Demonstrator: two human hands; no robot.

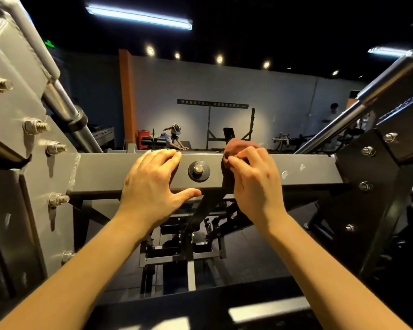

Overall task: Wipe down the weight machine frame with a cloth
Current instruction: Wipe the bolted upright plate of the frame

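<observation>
A grey horizontal crossbar (100,171) of the weight machine frame runs across the middle of the view, with a bolt and washer (198,171) at its centre. My left hand (153,184) rests on the bar left of the bolt, fingers over the top edge and thumb under the lower edge. My right hand (254,179) holds a reddish-brown cloth (236,147) against the bar just right of the bolt; the cloth drapes over the top and down the front face.
Bolted grey plates (29,148) with protruding bolts rise at the left, and a dark bolted bracket (367,177) with chrome guide rods at the right. Below the bar lie darker frame parts (184,248). Two people and other gym equipment are in the far background.
</observation>
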